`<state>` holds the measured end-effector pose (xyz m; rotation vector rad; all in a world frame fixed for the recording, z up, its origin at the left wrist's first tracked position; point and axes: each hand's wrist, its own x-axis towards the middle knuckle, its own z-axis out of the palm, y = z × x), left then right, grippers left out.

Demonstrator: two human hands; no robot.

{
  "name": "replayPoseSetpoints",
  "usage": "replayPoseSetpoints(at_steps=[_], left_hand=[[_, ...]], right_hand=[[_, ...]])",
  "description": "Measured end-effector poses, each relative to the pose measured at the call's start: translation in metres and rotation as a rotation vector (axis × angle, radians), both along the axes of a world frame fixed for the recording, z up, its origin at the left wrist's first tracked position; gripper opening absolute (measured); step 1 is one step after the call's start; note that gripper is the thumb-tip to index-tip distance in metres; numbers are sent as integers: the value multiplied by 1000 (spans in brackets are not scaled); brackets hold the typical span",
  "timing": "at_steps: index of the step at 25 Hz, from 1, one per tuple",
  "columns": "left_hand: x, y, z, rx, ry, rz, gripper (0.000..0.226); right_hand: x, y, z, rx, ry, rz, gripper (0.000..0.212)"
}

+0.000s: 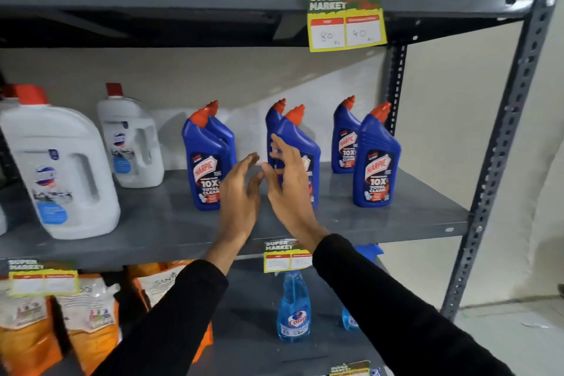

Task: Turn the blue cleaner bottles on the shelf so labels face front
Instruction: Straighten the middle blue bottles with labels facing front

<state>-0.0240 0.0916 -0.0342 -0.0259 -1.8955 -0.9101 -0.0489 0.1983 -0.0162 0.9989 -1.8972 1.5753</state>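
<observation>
While both black-sleeved arms reach up from 6 o'clock, the left hand (241,189) hangs open in front of the grey shelf (396,223), its grip spread and touching nothing, just beside the front-left bottle (205,168). The right hand (290,183) lies at 3 o'clock of it, grip also spread, fingers (279,146) splayed against the middle front bottle (300,149); whether they press the bottle or only cover it cannot be told, and its label is mostly hidden behind the hand. 6 blue cleaner bottles with red caps stand upright on the shelf in 3 pairs, 1 behind the other. The front-left bottle shows its label forward, with a second bottle (221,127) just behind it at 1 o'clock. Behind the middle bottle stands another (274,119). At 3 o'clock of the hands the front-right bottle (376,162) faces its label forward, and the back-right bottle (346,140) does likewise. At 9 o'clock stand 2 white jugs (61,168). A yellow price tag (346,18) hangs from the shelf above at 1 o'clock. Below, at 6 o'clock, stands a pale blue spray bottle (293,311).
</observation>
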Motion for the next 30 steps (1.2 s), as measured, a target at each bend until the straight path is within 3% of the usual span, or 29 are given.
replayPoseSetpoints(at_steps=[6,8,13,20,30], left_hand=[[20,-62,-1,84,214,234,26],[15,-89,-7,184,124,298,33],[7,-133,-20,350,-469,57,31],[13,-132,-11,342,-544,35,34],[38,-120,-12,327,-557,42,37]], right_hand=[[-4,-59,-6,134,-211,33,61],[-5,-76,-4,135,-368,56,61],[-10,-105,-19,258,-589,60,50],[-2,-112,-17,356,-629,-40,44],[16,-93,-16,375,-619,-20,49]])
